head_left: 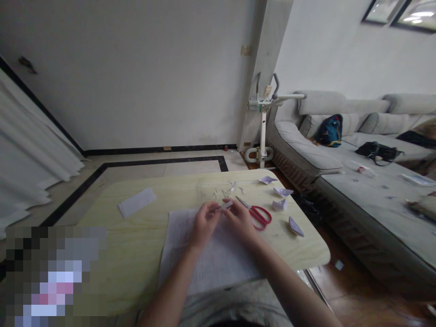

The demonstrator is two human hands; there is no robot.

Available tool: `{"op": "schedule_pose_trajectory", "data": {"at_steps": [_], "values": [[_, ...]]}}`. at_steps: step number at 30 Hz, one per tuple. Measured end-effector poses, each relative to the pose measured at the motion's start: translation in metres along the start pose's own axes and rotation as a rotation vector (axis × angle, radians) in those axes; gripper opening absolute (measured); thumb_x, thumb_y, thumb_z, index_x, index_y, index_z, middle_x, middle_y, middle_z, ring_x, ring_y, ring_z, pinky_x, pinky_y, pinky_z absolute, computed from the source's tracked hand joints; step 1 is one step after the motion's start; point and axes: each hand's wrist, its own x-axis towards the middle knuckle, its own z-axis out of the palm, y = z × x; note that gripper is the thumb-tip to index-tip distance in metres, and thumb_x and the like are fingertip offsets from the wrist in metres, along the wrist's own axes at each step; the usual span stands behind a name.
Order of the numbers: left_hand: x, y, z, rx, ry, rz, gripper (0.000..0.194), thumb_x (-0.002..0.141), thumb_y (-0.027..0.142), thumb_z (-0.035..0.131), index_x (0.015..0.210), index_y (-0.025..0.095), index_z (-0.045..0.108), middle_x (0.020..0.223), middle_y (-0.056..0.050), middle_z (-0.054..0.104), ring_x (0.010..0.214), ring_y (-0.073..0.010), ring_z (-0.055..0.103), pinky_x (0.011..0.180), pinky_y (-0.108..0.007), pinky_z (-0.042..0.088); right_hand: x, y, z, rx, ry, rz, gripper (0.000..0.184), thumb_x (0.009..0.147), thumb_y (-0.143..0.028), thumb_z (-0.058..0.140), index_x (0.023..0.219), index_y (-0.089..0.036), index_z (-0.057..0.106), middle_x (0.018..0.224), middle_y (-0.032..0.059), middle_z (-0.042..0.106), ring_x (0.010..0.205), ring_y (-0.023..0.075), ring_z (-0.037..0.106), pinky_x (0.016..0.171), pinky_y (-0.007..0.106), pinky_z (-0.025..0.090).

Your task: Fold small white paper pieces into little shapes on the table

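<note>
Between the fingertips of both hands is a small folded piece of white paper [225, 206], held over the far edge of a large white sheet [180, 254]. My left hand [205, 221] pinches its left end, and my right hand [240, 219] grips the right end. Red-handled scissors [261, 217] lie just right of my right hand, blades pointing away to the left. Thin paper scraps [223, 190] are scattered beyond my fingers. Several folded paper boats stand along the table's right side, among them a near one [295, 226] and a far one [267, 180].
A stack of white paper slips [137, 203] lies on the left of the wooden table [136, 259]. Right of the table stands a grey sofa [357, 190] with a blue backpack [330, 131] and a black bag [379, 151]. White exercise equipment [263, 131] stands behind.
</note>
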Motion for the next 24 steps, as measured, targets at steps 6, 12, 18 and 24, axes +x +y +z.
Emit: {"op": "schedule_pose_trajectory", "data": {"at_steps": [6, 12, 18, 24], "values": [[0.000, -0.004, -0.001, -0.032, 0.004, -0.001, 0.026, 0.075, 0.031, 0.068, 0.096, 0.016, 0.062, 0.097, -0.009, 0.070, 0.092, -0.0206, 0.067, 0.081, -0.032, 0.051, -0.001, -0.004, -0.001, 0.023, -0.007, 0.020, 0.038, 0.082, -0.033, 0.062, 0.116, -0.018, 0.058, 0.067, -0.0015, 0.059, 0.059, 0.0139, 0.053, 0.053, 0.024, 0.041], [0.002, -0.006, -0.001, -0.047, 0.008, -0.011, 0.026, 0.075, 0.031, 0.066, 0.096, 0.016, 0.062, 0.097, -0.009, 0.070, 0.089, -0.0201, 0.067, 0.082, -0.033, 0.052, -0.001, -0.003, 0.000, 0.008, -0.013, 0.048, 0.039, 0.081, -0.030, 0.062, 0.117, -0.018, 0.058, 0.066, -0.0020, 0.057, 0.057, 0.0136, 0.052, 0.053, 0.024, 0.041], [0.001, -0.009, -0.002, 0.004, 0.009, 0.023, 0.025, 0.079, 0.034, 0.063, 0.096, 0.016, 0.062, 0.094, -0.008, 0.070, 0.085, -0.0194, 0.067, 0.078, -0.031, 0.052, -0.001, -0.002, -0.001, -0.012, -0.007, 0.039, 0.039, 0.080, -0.028, 0.062, 0.118, -0.018, 0.058, 0.062, -0.0034, 0.054, 0.054, 0.0126, 0.048, 0.051, 0.024, 0.040], [-0.002, -0.012, -0.001, 0.123, -0.001, 0.106, 0.021, 0.085, 0.035, 0.057, 0.096, 0.018, 0.063, 0.093, -0.006, 0.069, 0.086, -0.0190, 0.066, 0.079, -0.030, 0.051, -0.002, -0.007, -0.002, -0.026, -0.022, 0.056, 0.039, 0.081, -0.026, 0.060, 0.119, -0.019, 0.057, 0.062, -0.0032, 0.052, 0.054, 0.0130, 0.047, 0.050, 0.023, 0.038]]}}
